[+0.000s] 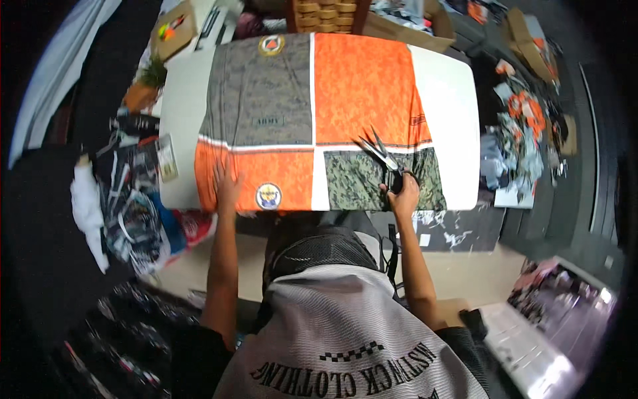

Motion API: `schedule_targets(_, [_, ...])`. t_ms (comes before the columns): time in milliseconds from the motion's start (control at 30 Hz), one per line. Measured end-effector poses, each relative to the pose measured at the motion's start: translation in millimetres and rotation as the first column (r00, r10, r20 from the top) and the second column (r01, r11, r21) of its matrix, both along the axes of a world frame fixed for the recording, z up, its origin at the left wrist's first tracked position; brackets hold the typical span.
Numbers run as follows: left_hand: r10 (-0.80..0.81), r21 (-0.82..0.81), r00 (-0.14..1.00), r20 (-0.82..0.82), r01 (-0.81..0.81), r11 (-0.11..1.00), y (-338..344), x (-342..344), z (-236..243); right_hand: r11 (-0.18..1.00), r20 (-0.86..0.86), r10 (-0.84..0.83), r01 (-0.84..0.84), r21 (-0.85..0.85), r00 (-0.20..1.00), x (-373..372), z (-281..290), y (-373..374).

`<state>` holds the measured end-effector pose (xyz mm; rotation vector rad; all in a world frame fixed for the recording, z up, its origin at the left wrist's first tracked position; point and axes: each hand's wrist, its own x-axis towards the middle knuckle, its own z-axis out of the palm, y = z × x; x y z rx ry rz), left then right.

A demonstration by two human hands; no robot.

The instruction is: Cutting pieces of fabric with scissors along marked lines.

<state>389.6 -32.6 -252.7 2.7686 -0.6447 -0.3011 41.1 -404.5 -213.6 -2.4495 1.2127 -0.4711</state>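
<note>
A large printed fabric sheet point(362, 86) lies spread over the white table point(452, 106). Its panels are orange, grey camouflage and green camouflage, parted by white strips, with round emblems at the top and lower left. My left hand point(228, 186) rests flat on the lower-left orange panel, fingers stretched out and holding nothing. In my right hand point(404, 194) is a pair of black-handled scissors point(384, 154), fingers wrapped round the handles. The blades point up and left, parted, over the fabric near the white strip above the green camouflage panel point(352, 179).
A woven wooden chair back point(325, 14) stands beyond the far table edge. Cardboard boxes point(412, 23) sit at the back right. Heaped fabric scraps point(515, 143) lie to the right of the table. Bundles in plastic point(136, 226) and a potted plant point(149, 73) are on the left.
</note>
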Motion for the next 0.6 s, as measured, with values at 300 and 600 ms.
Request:
schedule_targets(300, [-0.056, -0.097, 0.993, 0.104, 0.066, 0.993, 102, -110, 10, 0.972, -0.168, -0.209, 0.224, 0.075, 0.963, -87, 12, 94])
schedule_targets(600, [-0.146, -0.370, 0.982, 0.120, 0.181, 0.911, 13, -23, 56, 0.892, 0.083, -0.415, 0.387, 0.236, 0.906, -28, 18, 82])
